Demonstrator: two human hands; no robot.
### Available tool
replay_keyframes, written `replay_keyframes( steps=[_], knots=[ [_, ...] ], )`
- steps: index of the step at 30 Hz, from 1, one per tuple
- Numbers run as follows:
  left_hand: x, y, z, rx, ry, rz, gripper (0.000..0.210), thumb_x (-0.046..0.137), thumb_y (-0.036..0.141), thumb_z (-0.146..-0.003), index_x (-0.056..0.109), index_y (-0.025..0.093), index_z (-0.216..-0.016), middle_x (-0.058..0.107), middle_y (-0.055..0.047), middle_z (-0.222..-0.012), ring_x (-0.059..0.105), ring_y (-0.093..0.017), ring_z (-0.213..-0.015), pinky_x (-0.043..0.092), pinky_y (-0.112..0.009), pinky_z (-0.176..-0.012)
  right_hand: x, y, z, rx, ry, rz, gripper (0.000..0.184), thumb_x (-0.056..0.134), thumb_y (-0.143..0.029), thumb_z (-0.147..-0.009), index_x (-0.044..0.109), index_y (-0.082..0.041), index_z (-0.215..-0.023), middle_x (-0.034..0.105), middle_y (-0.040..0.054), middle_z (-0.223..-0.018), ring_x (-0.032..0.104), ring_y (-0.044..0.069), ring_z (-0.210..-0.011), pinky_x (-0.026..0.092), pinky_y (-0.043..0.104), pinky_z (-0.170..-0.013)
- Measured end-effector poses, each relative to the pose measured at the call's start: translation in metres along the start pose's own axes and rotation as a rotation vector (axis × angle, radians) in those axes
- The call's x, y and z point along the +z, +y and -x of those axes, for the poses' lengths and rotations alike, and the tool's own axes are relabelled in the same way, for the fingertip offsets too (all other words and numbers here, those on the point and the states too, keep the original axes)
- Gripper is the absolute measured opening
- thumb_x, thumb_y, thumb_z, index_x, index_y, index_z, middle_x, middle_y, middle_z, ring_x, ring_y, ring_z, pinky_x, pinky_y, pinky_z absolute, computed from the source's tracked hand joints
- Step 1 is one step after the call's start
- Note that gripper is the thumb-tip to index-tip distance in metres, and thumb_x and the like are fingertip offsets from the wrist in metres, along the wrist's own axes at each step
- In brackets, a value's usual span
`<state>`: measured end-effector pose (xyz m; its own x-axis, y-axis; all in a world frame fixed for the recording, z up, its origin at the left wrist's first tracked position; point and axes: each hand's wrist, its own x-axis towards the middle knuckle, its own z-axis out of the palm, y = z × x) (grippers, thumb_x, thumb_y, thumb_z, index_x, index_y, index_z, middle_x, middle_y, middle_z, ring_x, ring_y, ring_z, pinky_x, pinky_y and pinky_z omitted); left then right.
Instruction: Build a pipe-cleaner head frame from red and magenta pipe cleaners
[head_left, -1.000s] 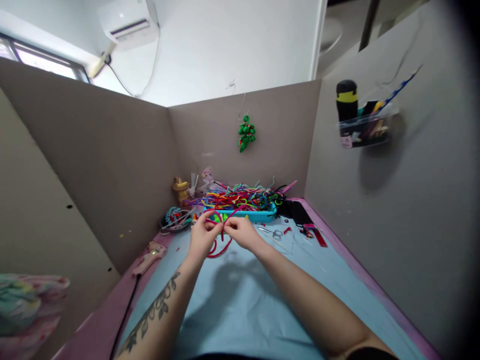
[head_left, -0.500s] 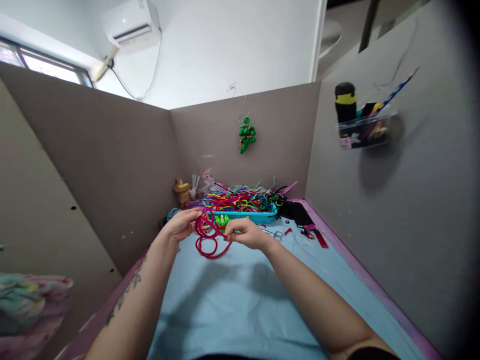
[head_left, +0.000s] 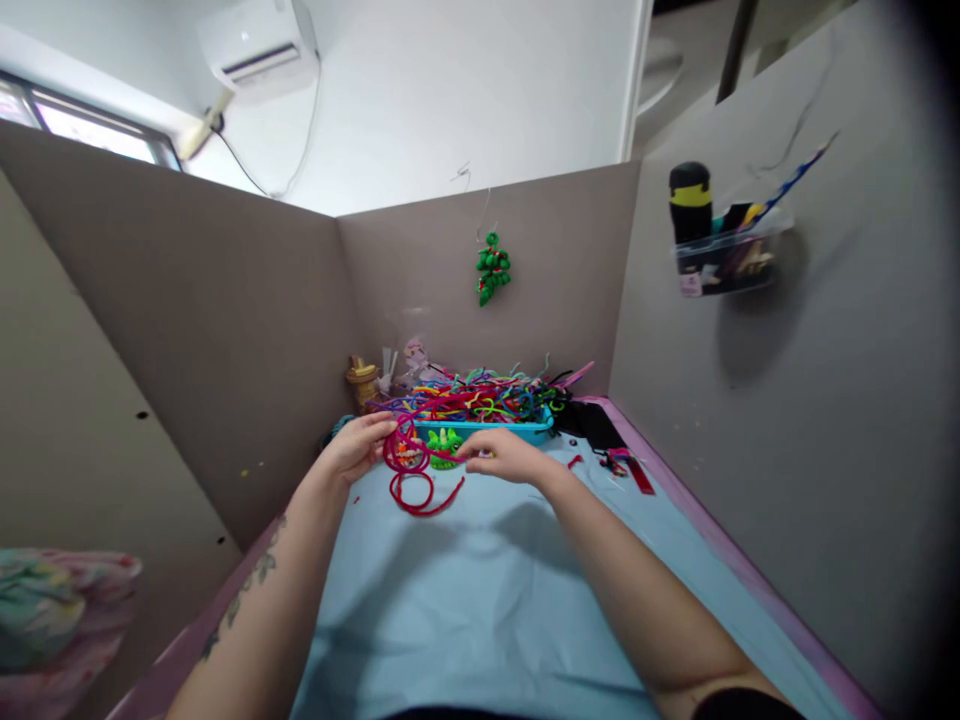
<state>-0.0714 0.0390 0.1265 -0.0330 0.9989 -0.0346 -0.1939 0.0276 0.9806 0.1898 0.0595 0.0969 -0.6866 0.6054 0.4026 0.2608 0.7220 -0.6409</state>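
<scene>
Loops of magenta and red pipe cleaners (head_left: pixel 403 446) hang over the front of the table. My left hand (head_left: pixel 361 444) is closed on their left side, thumb and fingers pinched together. A magenta strand runs across to my right hand (head_left: pixel 501 456), whose fingers are pinched at its end. Below, a red pipe cleaner (head_left: pixel 424 510) curls in a round loop, and its tip points up to the right, free of my fingers. Behind and between my hands sits a small bright green fuzzy figure (head_left: pixel 444 447), partly covered by the strand.
A blue tray (head_left: pixel 525 433) heaped with multicoloured pipe cleaners stands at the back. Red scraps and a red strip (head_left: pixel 641 476) lie at right. Grey panels enclose the table; a green ornament (head_left: pixel 493 268) hangs behind, and a clear holder (head_left: pixel 724 265) is fixed on the right.
My right hand has let the red tip drop from its fingers and shifted slightly up and right, now at a magenta strand. My left hand has barely moved.
</scene>
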Motion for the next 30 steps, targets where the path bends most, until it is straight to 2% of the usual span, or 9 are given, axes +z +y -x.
replay_keyframes(
  steps=[3,7,10,13,17,19,23,27,30],
  knots=[
    [0.011,0.005,0.010,0.071,0.040,-0.186,0.048,0.071,0.010,-0.066,0.049,0.013,-0.109,0.066,-0.003,-0.071,0.061,-0.011,-0.053,0.049,-0.021,-0.050,-0.012,-0.009,0.005,0.100,0.099,0.128,0.024,0.064,-0.028,-0.072,0.070,-0.019,-0.093,0.070,0.0033,-0.085,0.060,0.015,-0.074,0.043,0.024,-0.067],
    [0.029,0.003,0.021,0.124,-0.065,-0.439,0.051,0.072,0.021,-0.065,0.049,0.013,-0.109,0.060,0.002,-0.059,0.057,-0.011,-0.048,0.040,-0.018,-0.044,-0.016,-0.031,0.009,0.066,0.354,0.155,0.024,0.051,-0.029,-0.083,0.068,-0.016,-0.072,0.064,0.0017,-0.065,0.054,0.012,-0.062,0.038,0.022,-0.059],
    [0.044,-0.002,0.025,0.173,-0.192,-0.542,0.050,0.070,0.025,-0.066,0.048,0.015,-0.110,0.055,0.006,-0.056,0.052,-0.010,-0.047,0.035,-0.018,-0.044,-0.002,-0.037,0.004,-0.030,0.300,0.192,0.012,0.060,-0.025,-0.076,0.069,-0.018,-0.075,0.066,0.0029,-0.075,0.056,0.014,-0.074,0.039,0.024,-0.068],
    [0.056,-0.007,0.027,0.268,-0.270,-0.613,0.050,0.066,0.027,-0.069,0.046,0.015,-0.113,0.054,0.006,-0.058,0.052,-0.010,-0.050,0.034,-0.019,-0.046,0.019,-0.029,-0.005,0.073,0.193,0.083,0.017,0.054,-0.024,-0.078,0.069,-0.017,-0.071,0.061,-0.0012,-0.061,0.050,0.010,-0.058,0.035,0.021,-0.056],
    [0.065,-0.013,0.032,0.578,0.074,-0.748,0.043,0.062,0.032,-0.073,0.051,0.017,-0.112,0.062,0.000,-0.071,0.058,-0.014,-0.064,0.042,-0.024,-0.057,0.032,-0.016,-0.010,0.199,0.370,-0.016,0.023,0.049,-0.023,-0.076,0.063,-0.015,-0.059,0.053,-0.0031,-0.052,0.045,0.009,-0.052,0.030,0.020,-0.050],
    [0.068,-0.017,0.036,0.639,0.212,-0.821,0.039,0.060,0.035,-0.075,0.055,0.018,-0.111,0.065,-0.001,-0.071,0.060,-0.015,-0.064,0.043,-0.026,-0.062,0.031,-0.014,-0.011,0.223,0.469,-0.019,0.022,0.049,-0.024,-0.075,0.062,-0.015,-0.058,0.052,-0.0030,-0.052,0.045,0.009,-0.053,0.030,0.020,-0.050],
    [0.073,-0.027,0.041,0.569,0.211,-0.765,0.047,0.065,0.035,-0.071,0.058,0.018,-0.115,0.070,-0.003,-0.073,0.063,-0.018,-0.067,0.044,-0.026,-0.063,0.032,-0.015,-0.010,0.205,0.497,0.029,0.023,0.048,-0.024,-0.076,0.060,-0.016,-0.057,0.054,-0.0030,-0.053,0.046,0.010,-0.054,0.030,0.020,-0.051],
    [0.081,-0.038,0.034,0.432,0.136,-0.486,0.057,0.067,0.034,-0.069,0.053,0.012,-0.120,0.065,0.000,-0.061,0.060,-0.016,-0.058,0.042,-0.023,-0.053,0.039,-0.018,-0.010,0.189,0.477,0.136,0.025,0.048,-0.025,-0.079,0.060,-0.017,-0.059,0.057,-0.0024,-0.056,0.047,0.010,-0.055,0.030,0.020,-0.052],
    [0.083,-0.043,0.027,0.383,0.178,-0.301,0.060,0.072,0.030,-0.064,0.053,0.010,-0.117,0.061,0.003,-0.056,0.056,-0.011,-0.050,0.039,-0.020,-0.049,0.042,-0.019,-0.010,0.181,0.471,0.177,0.025,0.047,-0.022,-0.080,0.060,-0.018,-0.060,0.058,-0.0016,-0.058,0.046,0.010,-0.055,0.029,0.021,-0.052]
  ],
)
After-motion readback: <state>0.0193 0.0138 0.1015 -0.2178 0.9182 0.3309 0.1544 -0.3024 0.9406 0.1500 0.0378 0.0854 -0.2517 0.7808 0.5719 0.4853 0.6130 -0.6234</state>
